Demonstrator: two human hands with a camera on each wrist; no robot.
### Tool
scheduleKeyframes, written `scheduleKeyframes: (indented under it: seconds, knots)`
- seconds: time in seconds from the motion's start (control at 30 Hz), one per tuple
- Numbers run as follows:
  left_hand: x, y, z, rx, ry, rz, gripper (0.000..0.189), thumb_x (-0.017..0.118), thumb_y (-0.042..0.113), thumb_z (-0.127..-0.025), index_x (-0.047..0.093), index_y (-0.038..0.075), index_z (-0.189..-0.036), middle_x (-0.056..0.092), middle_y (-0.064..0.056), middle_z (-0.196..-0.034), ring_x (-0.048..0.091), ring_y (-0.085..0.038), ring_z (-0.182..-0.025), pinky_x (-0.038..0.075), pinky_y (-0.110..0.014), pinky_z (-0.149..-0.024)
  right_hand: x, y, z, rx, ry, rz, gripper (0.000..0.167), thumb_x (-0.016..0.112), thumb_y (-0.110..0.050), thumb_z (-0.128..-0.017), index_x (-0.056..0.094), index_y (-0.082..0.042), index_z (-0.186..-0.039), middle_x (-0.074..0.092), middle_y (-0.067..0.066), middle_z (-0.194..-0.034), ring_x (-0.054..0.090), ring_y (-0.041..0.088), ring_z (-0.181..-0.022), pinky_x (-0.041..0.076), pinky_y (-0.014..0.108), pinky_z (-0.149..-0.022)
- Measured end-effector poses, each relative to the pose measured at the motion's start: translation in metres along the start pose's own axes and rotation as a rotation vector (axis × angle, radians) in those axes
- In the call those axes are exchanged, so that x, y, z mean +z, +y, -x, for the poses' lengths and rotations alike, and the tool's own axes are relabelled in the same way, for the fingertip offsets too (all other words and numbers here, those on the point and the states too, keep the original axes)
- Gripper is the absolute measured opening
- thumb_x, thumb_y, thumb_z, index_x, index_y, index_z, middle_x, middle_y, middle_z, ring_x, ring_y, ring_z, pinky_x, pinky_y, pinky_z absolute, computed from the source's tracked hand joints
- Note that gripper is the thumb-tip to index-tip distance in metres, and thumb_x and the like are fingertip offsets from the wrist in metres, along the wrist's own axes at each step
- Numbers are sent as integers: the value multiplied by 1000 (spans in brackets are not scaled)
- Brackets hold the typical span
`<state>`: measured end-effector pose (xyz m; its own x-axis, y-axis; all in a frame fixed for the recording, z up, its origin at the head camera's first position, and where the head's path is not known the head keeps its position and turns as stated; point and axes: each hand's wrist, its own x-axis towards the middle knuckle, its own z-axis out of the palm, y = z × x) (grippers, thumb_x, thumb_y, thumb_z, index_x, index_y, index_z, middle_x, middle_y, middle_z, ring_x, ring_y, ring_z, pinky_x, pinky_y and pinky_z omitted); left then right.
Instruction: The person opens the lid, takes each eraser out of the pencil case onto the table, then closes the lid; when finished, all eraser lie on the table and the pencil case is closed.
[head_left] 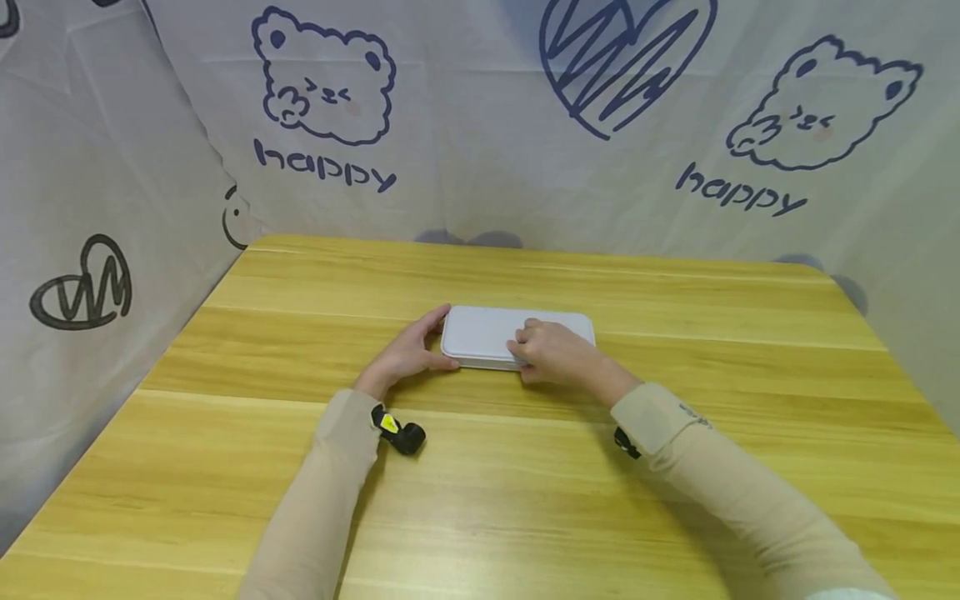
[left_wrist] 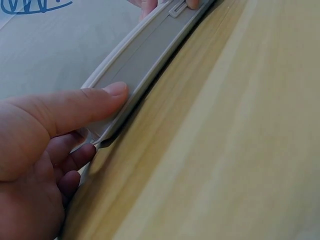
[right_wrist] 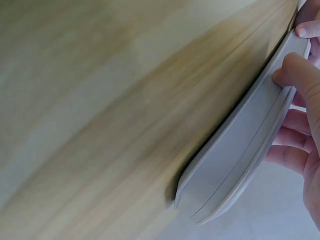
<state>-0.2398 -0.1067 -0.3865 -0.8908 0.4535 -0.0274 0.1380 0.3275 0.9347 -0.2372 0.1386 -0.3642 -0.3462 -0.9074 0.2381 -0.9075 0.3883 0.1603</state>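
Note:
A white, flat oblong case [head_left: 483,329] with rounded corners lies on the wooden table, its lid down. Its front side shows a thin seam and, in the left wrist view, a small raised latch [left_wrist: 178,8]. My left hand [head_left: 405,350] grips the case's left end, thumb on the front side and fingers round the end. At the front edge, right of the middle, my right hand [head_left: 558,354] holds the case between a thumb low on the front and fingers curled over the lid. In the right wrist view the right thumb covers the latch area.
The wooden table [head_left: 480,500] has pale yellow grain and extends on all sides of the case. White cloth [head_left: 465,125] with drawn bears and hearts hangs behind and at the left. Each sleeve cuff carries a black wrist device, the left one [head_left: 405,437] near the tabletop.

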Motion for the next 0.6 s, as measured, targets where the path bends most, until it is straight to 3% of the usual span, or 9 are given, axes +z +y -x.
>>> scheduleKeyframes:
  seconds: [0.1, 0.3, 0.6]
  knots:
    - [0, -3, -1, 5, 0, -6, 88, 71, -2, -72, 15, -3, -140, 39, -23, -129, 31, -30, -122, 15, -40, -104, -2, -1, -1, 1, 2, 8, 16, 67, -9, -69, 60, -3, -81, 52, 2, -66, 42, 18, -61, 39, 28, -55]
    - [1, 14, 7, -4, -13, 2, 86, 68, -5, -73, 14, -7, -139, 36, -27, -130, 28, -33, -124, 15, -42, -104, -2, -1, -1, -1, -21, 39, 15, 66, -9, -69, 59, -3, -81, 53, 3, -65, 42, 18, -60, 40, 28, -55]
    - [-1, -14, -3, 53, 4, -26, 91, 75, 10, -72, 17, -1, -141, 41, -19, -129, 33, -27, -121, 18, -38, -104, -1, -1, -2, -15, -37, 70, 16, 66, -11, -69, 59, -2, -80, 54, 3, -63, 42, 17, -59, 40, 27, -55]
